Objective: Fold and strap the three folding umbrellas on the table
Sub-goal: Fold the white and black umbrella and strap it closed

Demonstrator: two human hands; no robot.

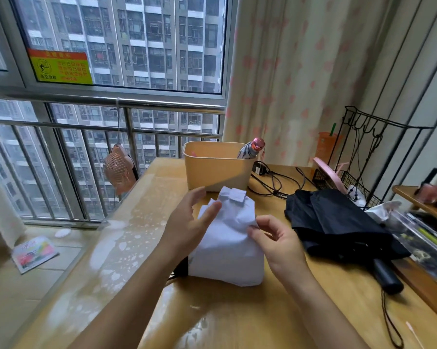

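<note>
The white umbrella (227, 248) lies mid-table (237, 318), just in front of the bin (212, 170), its canopy bunched in loose pleats. The right hand (278, 240) pinches one fold at the cloth's right edge. The left hand (187, 222) is released, fingers straight, resting against the left side. The strap (233, 196) sits at the far end, unfastened as far as I can see. To do this well, I'd lay each pleat flat in one direction, roll the bundle tight, pin it with the left hand, then wrap the strap round. The black umbrella (333, 222) lies loose to the right, and a third umbrella (252, 148) stands in the bin.
</note>
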